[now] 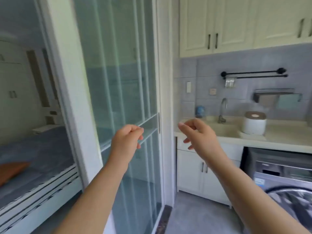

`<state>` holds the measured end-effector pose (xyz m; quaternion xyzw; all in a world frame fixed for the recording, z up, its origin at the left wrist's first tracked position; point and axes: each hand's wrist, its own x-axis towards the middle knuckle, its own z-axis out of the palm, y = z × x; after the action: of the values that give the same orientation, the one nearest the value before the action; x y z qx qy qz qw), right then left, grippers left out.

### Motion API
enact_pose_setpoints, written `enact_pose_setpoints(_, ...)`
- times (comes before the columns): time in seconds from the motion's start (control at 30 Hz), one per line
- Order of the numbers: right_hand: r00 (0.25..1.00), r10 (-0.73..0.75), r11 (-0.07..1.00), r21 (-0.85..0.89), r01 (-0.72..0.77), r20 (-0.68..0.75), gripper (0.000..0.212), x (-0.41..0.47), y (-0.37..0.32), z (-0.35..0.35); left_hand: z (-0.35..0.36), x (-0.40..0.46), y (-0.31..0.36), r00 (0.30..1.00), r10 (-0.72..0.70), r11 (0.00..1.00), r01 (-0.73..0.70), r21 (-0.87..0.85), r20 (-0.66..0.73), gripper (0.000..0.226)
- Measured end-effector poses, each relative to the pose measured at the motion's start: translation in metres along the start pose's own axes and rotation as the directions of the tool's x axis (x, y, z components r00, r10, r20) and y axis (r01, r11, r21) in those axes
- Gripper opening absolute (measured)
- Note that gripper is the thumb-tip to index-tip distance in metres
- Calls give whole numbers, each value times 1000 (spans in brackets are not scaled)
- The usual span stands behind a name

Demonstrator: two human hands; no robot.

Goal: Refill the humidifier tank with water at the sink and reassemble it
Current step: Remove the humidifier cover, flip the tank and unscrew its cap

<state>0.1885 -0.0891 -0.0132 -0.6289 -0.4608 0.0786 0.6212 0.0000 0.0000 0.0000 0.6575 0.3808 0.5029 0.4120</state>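
You face a sliding glass door (121,81) on the left and a worktop (287,130) on the right. The sink (222,130) is sunk into its left end under the tap (222,108), and the humidifier (254,123) stands just beside the sink's right edge, handy for filling. Your hands hang in mid-air, well short of it. Your left hand (126,139) has loosely curled fingers and your right hand (196,132) half-bent ones; both grips hold nothing.
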Motion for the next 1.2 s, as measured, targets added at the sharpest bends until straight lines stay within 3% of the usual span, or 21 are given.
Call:
enact_pose_setpoints(0.4,967,236,972,24,-235,-94,29,71,121,-170,238,36,-14,970,-120,980,150,-133,209,13)
enact_pose_setpoints(0.53,940,298,954,66,-291,-169,27,95,156,-222,312,53,-12,928,-155,970,208,-125,338,12)
enact_pose_setpoints(0.7,905,303,946,-18,-323,-297,25,123,212,-275,404,77,-20,868,-163,965,240,-110,469,15)
enact_pose_setpoints(0.93,848,331,931,-6,-366,-415,18,195,282,-327,526,135,-42,812,-160,952,276,-129,562,20)
enact_pose_setpoints(1.2,785,396,914,126,-384,-477,13,294,365,-351,650,207,-73,776,-185,933,332,-141,603,24)
